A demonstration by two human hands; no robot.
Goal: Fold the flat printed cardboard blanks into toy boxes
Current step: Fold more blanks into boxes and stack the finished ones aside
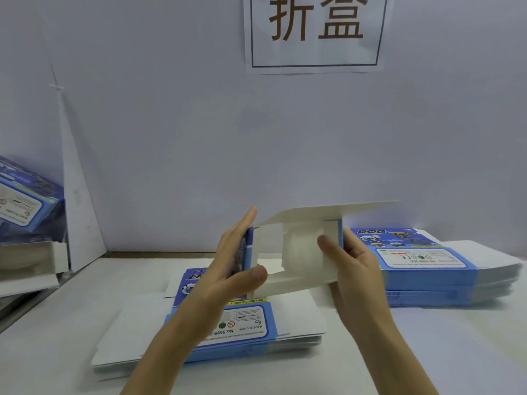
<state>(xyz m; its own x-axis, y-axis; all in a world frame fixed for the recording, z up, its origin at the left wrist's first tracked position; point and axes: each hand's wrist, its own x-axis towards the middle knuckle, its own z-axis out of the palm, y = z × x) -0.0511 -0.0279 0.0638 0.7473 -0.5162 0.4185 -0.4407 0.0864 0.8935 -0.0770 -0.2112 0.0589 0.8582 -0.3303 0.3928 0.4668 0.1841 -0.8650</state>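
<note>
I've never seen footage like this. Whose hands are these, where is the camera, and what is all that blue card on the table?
There is no machine here. These are a person's two bare hands, filmed by one wide-angle camera worn on the head, looking forward and down. The left hand and the right hand grip a half-folded box between them above the table, with its white inside facing the camera. Under the hands lies a stack of flat blanks, printed blue. A second stack lies to the right. At the left edge are boxes that look already folded. A paper sign hangs on the wall behind.
</note>
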